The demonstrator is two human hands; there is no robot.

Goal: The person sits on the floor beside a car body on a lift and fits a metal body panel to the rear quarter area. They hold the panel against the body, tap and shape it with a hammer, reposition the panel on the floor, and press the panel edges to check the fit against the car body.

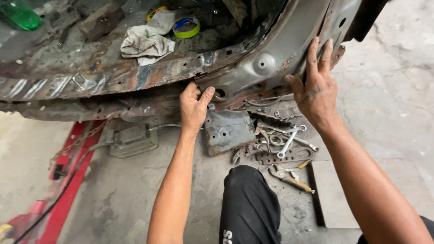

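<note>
Two bare hands bear on the rusted sheet-metal corner of a vehicle body above a stained concrete floor.

The left hand pinches the lower lip of the grey corner panel, its grip pressed together with thumb and fingers curled over the edge. The right hand lies flat against the panel's right side, fingers spread and pointing up, clamping nothing. Inside the body, on corroded metal, lie a crumpled grey rag, a roll of green tape with a blue inner ring and, at the upper left corner, a green bottle. On the floor under the panel rest a bent grey metal plate and a heap of wrenches. A red frame rail runs along the left. The person's knee in dark trousers shows between the forearms.
</note>
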